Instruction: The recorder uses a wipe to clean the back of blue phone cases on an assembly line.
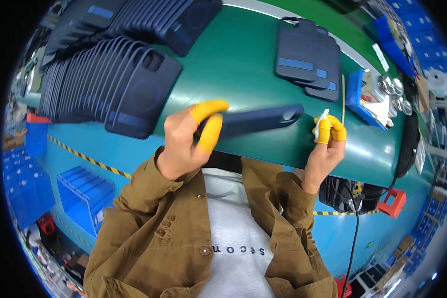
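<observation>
Phone case [258, 122] mid-frame, one end pinched in left hand's [186, 141] fingers; right hand's [327, 154] fingers pinching white wad [325, 114]. Likely risk: end-only grip slips, case drops on counter [223, 74].

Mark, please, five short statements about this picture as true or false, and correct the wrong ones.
1. The left hand holds a dark blue phone case. True.
2. The right hand holds nothing. False: it pinches a small white piece, perhaps cloth.
3. Yellow finger covers are worn on both hands. True.
4. The blue tray at the right of the table is empty. False: the blue tray contains several small items.
5. A long row of dark cases is at the left of the green table. True.
</observation>
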Demonstrator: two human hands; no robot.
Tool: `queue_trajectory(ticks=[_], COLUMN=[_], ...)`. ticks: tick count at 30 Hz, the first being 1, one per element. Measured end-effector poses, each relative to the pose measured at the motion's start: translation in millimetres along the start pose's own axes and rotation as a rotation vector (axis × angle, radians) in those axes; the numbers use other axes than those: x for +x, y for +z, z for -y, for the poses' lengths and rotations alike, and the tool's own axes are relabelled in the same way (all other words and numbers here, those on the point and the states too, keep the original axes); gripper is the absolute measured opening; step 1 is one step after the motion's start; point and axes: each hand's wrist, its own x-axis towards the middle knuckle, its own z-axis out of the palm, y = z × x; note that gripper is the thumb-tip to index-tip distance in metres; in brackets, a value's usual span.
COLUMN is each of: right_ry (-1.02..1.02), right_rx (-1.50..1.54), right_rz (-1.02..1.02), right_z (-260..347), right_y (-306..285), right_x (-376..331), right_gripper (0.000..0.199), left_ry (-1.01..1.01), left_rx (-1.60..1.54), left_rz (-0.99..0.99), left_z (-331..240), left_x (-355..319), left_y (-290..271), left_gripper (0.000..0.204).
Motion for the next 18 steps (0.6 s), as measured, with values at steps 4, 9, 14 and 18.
queue_trajectory(ticks=[4, 9, 14, 18], right_ry=[0.041, -0.079, -0.435, -0.676], right_rx=[-0.009, -0.083, -0.557, -0.646], right_rz=[0.149, 0.243, 0.284, 0.266], right_z=[5.5, 2.8, 11.3, 12.2], right_y=[-0.6, 8.5, 25.8, 48.0], right_x=[-3.6, -7.5, -11.3, -39.1], right_gripper=[0.02, 0.015, 0.019, 0.018], left_ry=[-0.153, -0.099, -0.083, -0.026], left_rx=[-0.085, -0.038, -0.028, -0.016], left_rz=[-0.139, 0.131, 0.116, 0.065], left_z=[2.8, -1.2, 0.3, 7.2], left_x=[6.1, -15.0, -19.2, -22.4], left_y=[14.9, 3.0, 3.1, 6.3], left_gripper=[0.029, 0.102, 0.115, 0.124])
